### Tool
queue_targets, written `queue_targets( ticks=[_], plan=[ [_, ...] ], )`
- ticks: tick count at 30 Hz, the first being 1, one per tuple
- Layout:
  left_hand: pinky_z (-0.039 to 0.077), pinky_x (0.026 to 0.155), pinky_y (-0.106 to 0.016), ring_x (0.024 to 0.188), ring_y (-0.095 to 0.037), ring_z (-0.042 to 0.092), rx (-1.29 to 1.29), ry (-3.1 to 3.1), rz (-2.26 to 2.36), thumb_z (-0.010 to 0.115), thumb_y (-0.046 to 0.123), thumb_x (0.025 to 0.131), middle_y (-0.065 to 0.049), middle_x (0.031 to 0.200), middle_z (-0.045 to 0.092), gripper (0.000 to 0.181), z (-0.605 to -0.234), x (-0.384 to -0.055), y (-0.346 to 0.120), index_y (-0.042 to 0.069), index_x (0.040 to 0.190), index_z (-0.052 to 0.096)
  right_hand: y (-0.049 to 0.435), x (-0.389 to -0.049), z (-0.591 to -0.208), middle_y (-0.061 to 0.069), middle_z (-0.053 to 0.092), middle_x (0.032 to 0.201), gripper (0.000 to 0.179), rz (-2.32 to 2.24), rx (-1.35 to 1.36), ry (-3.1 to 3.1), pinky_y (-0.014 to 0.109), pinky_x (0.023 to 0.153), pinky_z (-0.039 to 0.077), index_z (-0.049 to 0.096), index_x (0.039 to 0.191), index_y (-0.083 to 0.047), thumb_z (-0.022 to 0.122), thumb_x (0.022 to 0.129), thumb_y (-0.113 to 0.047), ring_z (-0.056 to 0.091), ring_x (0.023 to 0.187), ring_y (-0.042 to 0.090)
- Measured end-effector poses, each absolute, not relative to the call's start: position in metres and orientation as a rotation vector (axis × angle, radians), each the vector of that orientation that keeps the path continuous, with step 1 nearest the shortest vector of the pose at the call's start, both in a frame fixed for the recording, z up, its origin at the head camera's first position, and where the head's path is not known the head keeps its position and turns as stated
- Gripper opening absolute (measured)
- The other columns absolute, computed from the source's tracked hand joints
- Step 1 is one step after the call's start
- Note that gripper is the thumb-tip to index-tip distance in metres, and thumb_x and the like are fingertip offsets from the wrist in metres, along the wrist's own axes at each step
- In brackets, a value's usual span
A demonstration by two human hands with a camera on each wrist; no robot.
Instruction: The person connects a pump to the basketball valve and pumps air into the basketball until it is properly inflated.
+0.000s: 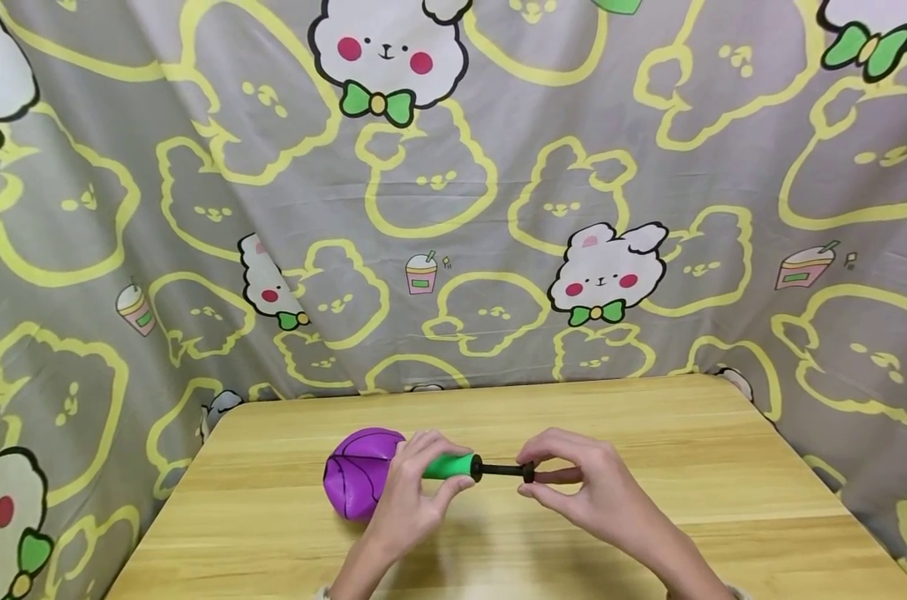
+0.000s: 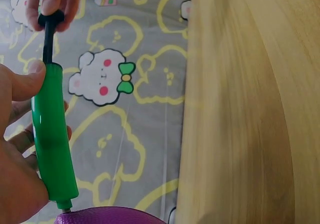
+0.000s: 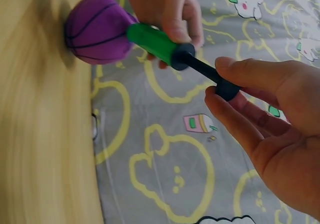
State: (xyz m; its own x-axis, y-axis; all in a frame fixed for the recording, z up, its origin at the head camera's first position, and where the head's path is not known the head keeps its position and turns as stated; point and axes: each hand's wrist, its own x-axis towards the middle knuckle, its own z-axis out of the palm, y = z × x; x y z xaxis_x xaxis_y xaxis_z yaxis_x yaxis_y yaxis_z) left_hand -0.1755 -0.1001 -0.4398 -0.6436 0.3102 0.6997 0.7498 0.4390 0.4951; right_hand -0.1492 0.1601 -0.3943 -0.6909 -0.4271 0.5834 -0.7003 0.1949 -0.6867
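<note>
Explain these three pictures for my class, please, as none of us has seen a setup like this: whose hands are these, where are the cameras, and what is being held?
There is no robot: these are one person's bare hands. The widest picture comes from a camera worn on the head; the other two come from cameras on the left and right wrists. The left hand holds a green pump, and the right hand pinches its black handle. The pump's far end meets a creased purple ball. Below is a wooden table; I can't tell whether the ball rests on it. A patterned cloth hangs behind.
</note>
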Motion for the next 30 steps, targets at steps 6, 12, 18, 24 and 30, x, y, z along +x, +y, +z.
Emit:
queue_targets(
  ticks=[6, 12, 18, 24, 30],
  plan=[
    [0.037, 0.083, -0.037, 0.096, -0.010, 0.061, -0.862, -2.159, -1.130, 0.082, 0.024, 0.087, 0.013, 0.100, 0.067, 0.023, -0.439, -0.176, -0.106, 0.023, 0.109, 0.074, 0.173, -0.146, -0.384, 0.001, 0.070, 0.103, 0.028, 1.493, 1.063, -2.214, 0.031, 0.072, 0.060, 0.071, 0.108, -0.014, 0.082, 0.085, -0.003, 0.071, 0.094, 0.019],
    [0.037, 0.085, -0.036, 0.096, -0.010, 0.062, -0.858, -2.134, -1.157, 0.083, 0.023, 0.087, 0.013, 0.099, 0.068, 0.024, -0.439, -0.178, -0.111, 0.022, 0.109, 0.074, 0.188, -0.141, -0.375, 0.003, 0.070, 0.105, 0.031, 1.487, 1.018, -2.231, 0.033, 0.072, 0.060, 0.072, 0.109, -0.014, 0.083, 0.083, 0.000, 0.070, 0.095, 0.019],
    [0.037, 0.086, -0.039, 0.097, -0.011, 0.062, -0.883, -2.132, -1.175, 0.081, 0.023, 0.089, 0.011, 0.099, 0.068, 0.022, -0.438, -0.179, -0.109, 0.021, 0.109, 0.073, 0.193, -0.139, -0.370, 0.002, 0.070, 0.106, 0.033, 1.478, 0.990, -2.245, 0.033, 0.072, 0.060, 0.073, 0.109, -0.014, 0.083, 0.082, 0.001, 0.069, 0.096, 0.018],
    [0.036, 0.086, -0.040, 0.097, -0.011, 0.060, -0.852, -2.139, -1.179, 0.081, 0.023, 0.088, 0.012, 0.099, 0.067, 0.022, -0.438, -0.178, -0.107, 0.021, 0.109, 0.074, 0.188, -0.142, -0.374, 0.000, 0.071, 0.105, 0.030, 1.510, 0.979, -2.225, 0.034, 0.073, 0.060, 0.074, 0.107, -0.014, 0.083, 0.082, 0.000, 0.070, 0.097, 0.016],
    [0.036, 0.086, -0.040, 0.097, -0.011, 0.059, -0.855, -2.144, -1.174, 0.081, 0.023, 0.088, 0.012, 0.099, 0.066, 0.021, -0.438, -0.175, -0.104, 0.021, 0.108, 0.073, 0.175, -0.145, -0.381, 0.001, 0.072, 0.103, 0.028, 1.538, 0.984, -2.200, 0.034, 0.071, 0.060, 0.075, 0.106, -0.013, 0.084, 0.081, -0.001, 0.071, 0.094, 0.016]
  ],
)
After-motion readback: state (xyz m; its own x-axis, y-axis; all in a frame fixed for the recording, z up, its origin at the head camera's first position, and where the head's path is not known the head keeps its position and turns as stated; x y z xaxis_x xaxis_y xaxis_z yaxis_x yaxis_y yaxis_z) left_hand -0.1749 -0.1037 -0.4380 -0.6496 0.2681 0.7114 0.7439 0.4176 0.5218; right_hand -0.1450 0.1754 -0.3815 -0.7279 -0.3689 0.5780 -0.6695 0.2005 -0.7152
